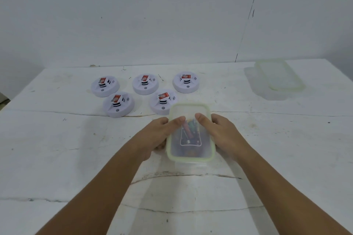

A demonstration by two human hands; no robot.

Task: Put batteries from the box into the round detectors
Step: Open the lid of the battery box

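At table centre, the lidded box (191,133) of batteries (189,131) sits between both hands.
Left hand (162,131) and right hand (219,131) clasp its sides, thumbs on the lid, probably to open it; 5 detectors (146,84) wait beyond.

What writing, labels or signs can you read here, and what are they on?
No words are legible.
Red and white stickers on the five round detectors: too blurred to read.
Curved wave sign beside each sticker: a symbol, no text.
White outline on the box lid: no text visible.
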